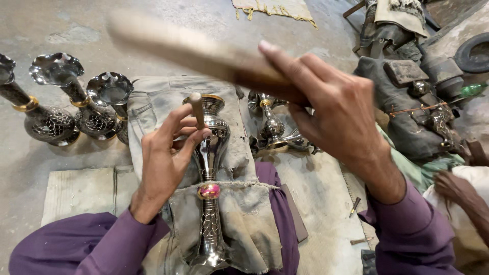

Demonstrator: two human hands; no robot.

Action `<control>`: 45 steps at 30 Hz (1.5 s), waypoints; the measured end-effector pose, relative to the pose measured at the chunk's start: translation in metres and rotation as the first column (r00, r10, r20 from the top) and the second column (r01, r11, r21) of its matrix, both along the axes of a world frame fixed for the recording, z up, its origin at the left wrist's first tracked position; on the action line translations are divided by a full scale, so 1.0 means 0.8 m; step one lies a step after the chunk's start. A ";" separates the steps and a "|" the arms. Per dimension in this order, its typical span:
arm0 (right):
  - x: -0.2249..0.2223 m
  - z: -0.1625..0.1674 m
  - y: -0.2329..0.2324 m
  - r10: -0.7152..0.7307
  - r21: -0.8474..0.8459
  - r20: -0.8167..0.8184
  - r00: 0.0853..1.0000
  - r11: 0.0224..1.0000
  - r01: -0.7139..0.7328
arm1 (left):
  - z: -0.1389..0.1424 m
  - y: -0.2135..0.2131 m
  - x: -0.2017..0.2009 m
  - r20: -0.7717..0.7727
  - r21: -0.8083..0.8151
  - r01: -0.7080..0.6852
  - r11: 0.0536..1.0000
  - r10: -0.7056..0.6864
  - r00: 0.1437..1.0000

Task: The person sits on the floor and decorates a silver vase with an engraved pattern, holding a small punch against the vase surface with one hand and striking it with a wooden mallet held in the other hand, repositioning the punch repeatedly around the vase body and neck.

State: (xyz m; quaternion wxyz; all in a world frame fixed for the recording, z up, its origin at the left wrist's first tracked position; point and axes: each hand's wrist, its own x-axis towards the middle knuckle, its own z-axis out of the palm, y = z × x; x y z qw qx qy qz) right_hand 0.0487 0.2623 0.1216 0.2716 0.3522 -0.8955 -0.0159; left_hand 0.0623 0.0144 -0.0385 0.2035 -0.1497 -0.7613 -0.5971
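Two hands worked over a silver vase (210, 168) lying on grey cloth (244, 214) across the person's lap, its mouth pointing away. Left hand (165, 160): fingers closed around a short punch-like rod (196, 109), its lower end near the vase's shoulder. Right hand (333, 114): fingers wrapped around a wooden stick (193, 48), blurred, raised above the rod. Three similar vases (76, 102) lay on the floor at far left; more metal pieces (275, 130) lay just right of the vase.
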 end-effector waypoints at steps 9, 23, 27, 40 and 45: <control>-0.008 0.006 -0.005 0.004 0.227 -0.063 0.998 0.974 0.011 | -0.029 0.009 0.008 0.019 0.210 -0.073 0.975 0.070 0.997; 0.014 -0.081 0.065 -0.140 -0.163 0.130 0.982 0.973 0.161 | 0.008 -0.009 -0.045 -0.120 -0.223 0.284 0.933 -0.315 0.942; 0.017 -0.137 0.067 -0.247 -0.139 0.354 0.902 0.940 0.312 | 0.034 -0.005 -0.056 0.009 -0.451 0.359 0.817 -0.398 0.918; 0.056 -0.196 0.104 -0.139 -0.613 0.427 0.894 0.682 0.399 | 0.049 0.001 -0.053 0.036 -0.538 0.360 0.763 -0.405 0.914; 0.060 -0.195 0.104 -0.070 -0.601 0.378 0.923 0.740 0.303 | 0.047 0.005 -0.052 0.059 -0.549 0.357 0.755 -0.391 0.918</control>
